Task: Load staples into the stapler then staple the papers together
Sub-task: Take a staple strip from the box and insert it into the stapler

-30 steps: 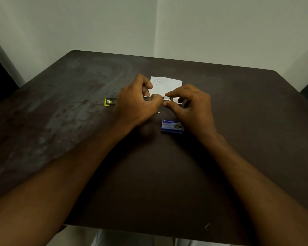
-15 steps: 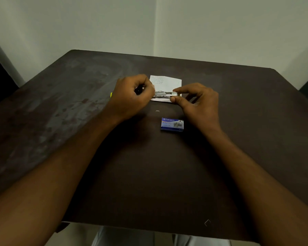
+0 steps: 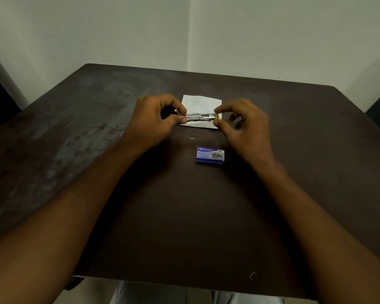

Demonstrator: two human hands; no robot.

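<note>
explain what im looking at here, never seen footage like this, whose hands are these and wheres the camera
There is no robot here. A person wears a camera on the head, so the one view looks forward and down over both forearms at a dark table.

The left hand and the right hand hold a small metal stapler between them, one at each end, pinched by thumb and fingers. Whether staples are already inside cannot be told.

Behind the stapler lies a white paper with faint writing. Nearer the person sits a blue staple box, and between it and the stapler one loose staple lies on the table.
</note>
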